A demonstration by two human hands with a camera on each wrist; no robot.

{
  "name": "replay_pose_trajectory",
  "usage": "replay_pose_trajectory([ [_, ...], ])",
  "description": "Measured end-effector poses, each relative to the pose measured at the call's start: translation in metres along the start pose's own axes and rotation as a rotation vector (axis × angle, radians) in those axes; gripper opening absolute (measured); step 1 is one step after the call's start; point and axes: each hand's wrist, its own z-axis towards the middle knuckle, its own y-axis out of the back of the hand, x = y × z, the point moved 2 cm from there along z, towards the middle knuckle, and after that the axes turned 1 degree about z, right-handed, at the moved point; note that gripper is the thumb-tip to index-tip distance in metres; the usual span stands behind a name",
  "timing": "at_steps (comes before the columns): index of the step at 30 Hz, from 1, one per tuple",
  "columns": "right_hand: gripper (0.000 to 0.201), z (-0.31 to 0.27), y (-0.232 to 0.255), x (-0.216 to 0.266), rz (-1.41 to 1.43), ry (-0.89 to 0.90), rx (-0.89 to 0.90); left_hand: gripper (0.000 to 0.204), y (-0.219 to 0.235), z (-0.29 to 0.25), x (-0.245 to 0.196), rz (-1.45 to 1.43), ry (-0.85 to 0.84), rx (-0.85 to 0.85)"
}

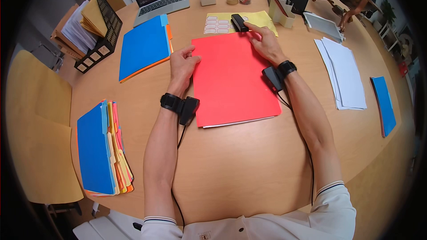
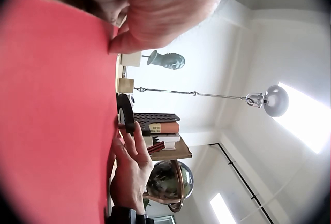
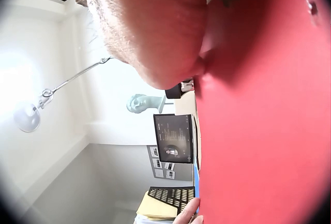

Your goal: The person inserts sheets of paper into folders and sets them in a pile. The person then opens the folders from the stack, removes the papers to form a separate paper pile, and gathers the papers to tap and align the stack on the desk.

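Note:
A red folder (image 1: 235, 80) lies on the desk, with white paper edges showing below its bottom edge. My left hand (image 1: 182, 64) pinches its upper left edge, the thumb lying on top and the other fingers curled at the side. A black stapler (image 1: 239, 22) stands at the folder's top edge. Extended fingers of my right hand (image 1: 267, 44) touch the stapler, while the thumb lies close over the folder's upper right corner. In the left wrist view, the right hand (image 2: 132, 175) reaches toward the stapler (image 2: 125, 111) with fairly straight fingers.
Behind the stapler lies a yellow label sheet (image 1: 262, 18). Blue folders (image 1: 144, 46) sit left, above a stack of coloured folders (image 1: 94, 149). White papers (image 1: 342, 73) and a narrow blue folder (image 1: 383, 104) are at right. A laptop (image 1: 160, 0) and file rack (image 1: 100, 44) stand behind.

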Motion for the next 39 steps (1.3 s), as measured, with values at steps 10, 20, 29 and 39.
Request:
replay_pose_trajectory([
  [10, 0.055, 0.000, -0.013, -0.018, -0.071, 0.124, 0.028, 0.049, 0.002, 0.004, 0.005, 0.030, -0.013, 0.012],
  [20, 0.057, 0.002, -0.009, -0.016, 0.040, 0.064, 0.139, 0.050, 0.002, 0.003, 0.005, 0.013, -0.040, 0.032],
  [29, 0.052, 0.011, -0.019, -0.006, -0.083, 0.111, -0.069, 0.048, 0.001, 0.007, 0.009, -0.025, -0.025, 0.033],
  [39, 0.039, 0.034, -0.036, -0.011, -0.140, -0.012, -0.118, 0.046, 0.002, 0.009, 0.011, -0.013, -0.026, 0.059],
])
